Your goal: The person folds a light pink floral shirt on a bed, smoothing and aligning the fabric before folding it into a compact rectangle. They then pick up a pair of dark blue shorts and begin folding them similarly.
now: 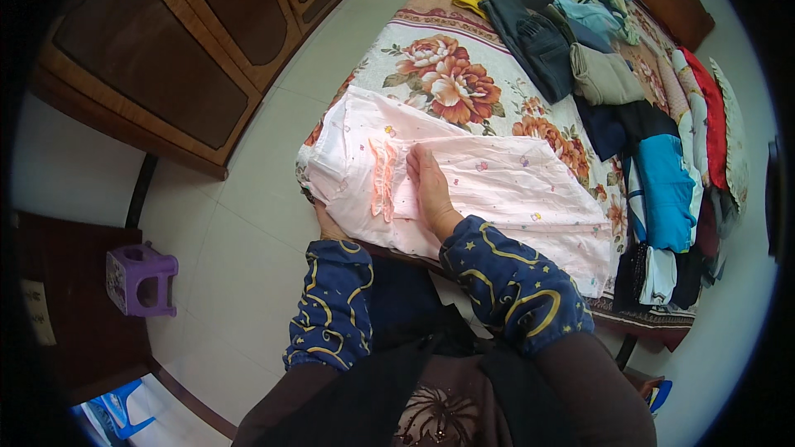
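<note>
A pale pink garment [505,182] with small coloured prints and a peach ruffled trim [382,180] lies stretched along the near edge of the bed. My right hand [431,192] rests flat on it just right of the ruffles, fingers extended and close together. At the garment's near left edge is my left hand [330,225]. The cloth hides its fingers, so whether they grip the edge does not show. Patterned navy and gold sleeve covers sit over both forearms.
The bed's floral cover [451,74] spreads beyond the garment. Dark trousers [530,41] and other clothes heap at the far right. Folded clothes, including a blue one [665,193], line the right side. Wooden cabinets [157,50] and a purple stool [142,279] stand left across the tiled floor.
</note>
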`<state>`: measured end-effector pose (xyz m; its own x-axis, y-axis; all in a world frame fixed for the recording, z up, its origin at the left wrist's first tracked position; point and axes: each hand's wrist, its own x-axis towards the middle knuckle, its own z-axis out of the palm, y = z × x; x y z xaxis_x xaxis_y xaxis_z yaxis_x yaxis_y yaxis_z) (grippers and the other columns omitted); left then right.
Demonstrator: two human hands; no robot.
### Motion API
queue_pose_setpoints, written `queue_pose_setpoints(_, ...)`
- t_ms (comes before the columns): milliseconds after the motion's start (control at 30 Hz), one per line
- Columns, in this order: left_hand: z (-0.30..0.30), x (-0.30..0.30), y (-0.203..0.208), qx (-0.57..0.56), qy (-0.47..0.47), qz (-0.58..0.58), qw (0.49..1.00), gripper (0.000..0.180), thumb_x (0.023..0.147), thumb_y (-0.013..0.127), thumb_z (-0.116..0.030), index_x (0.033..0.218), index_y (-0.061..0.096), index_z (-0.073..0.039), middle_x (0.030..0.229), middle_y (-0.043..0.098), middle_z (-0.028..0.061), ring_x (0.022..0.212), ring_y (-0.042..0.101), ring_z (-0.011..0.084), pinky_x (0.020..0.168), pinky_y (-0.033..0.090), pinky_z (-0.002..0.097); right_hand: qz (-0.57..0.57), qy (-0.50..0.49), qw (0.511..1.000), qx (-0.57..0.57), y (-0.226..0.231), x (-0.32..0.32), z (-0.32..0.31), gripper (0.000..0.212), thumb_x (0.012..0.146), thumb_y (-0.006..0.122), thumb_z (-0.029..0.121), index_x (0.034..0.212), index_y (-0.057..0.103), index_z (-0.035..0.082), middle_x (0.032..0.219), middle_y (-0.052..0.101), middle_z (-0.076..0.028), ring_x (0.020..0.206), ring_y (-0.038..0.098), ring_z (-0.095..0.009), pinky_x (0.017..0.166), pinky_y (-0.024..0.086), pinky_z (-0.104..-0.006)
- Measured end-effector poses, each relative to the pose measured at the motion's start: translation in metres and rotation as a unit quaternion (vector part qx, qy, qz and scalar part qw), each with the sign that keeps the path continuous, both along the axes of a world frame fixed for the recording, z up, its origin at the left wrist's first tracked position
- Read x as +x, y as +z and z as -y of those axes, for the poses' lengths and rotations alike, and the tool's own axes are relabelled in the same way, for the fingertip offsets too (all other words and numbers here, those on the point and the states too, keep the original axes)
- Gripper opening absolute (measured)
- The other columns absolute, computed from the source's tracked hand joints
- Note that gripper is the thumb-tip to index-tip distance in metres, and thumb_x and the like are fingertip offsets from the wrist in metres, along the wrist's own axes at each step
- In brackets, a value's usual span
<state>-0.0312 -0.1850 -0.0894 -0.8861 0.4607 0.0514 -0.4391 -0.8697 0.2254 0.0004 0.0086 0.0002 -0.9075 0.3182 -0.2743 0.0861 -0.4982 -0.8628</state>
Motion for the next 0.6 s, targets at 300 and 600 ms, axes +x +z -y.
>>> queue_pose_setpoints(300,-0.016,-0.035,0.038,-0.337,0.010,0.044,0.940,0.061,0.097,0.044,-0.040,0.146,0.031,-0.007,0.147,0.038,0.0136,0.136,0.036,0.0293,0.116,0.023,0.0436,0.002,-0.008,0.999,-0.043,-0.002,-0.002,0.002,0.069,0.100,0.041,0.049,0.143,0.032,-0.005,0.144,0.039,-0.016,0.131,0.041,-0.023,0.113,0.030,-0.0315)
queue_pose_setpoints(600,-0.120,0.001,0.063,-0.590,0.103,-0.437,0.671,0.063,0.091,0.057,-0.027,0.146,0.033,-0.006,0.148,0.039,0.0125,0.136,0.036,0.0298,0.115,0.021,0.0443,-0.046,0.222,0.870,0.438,-0.009,0.010,-0.036,0.051,0.101,0.040,0.039,0.135,0.046,0.001,0.131,0.054,-0.015,0.121,0.050,-0.023,0.102,0.040,-0.0327)
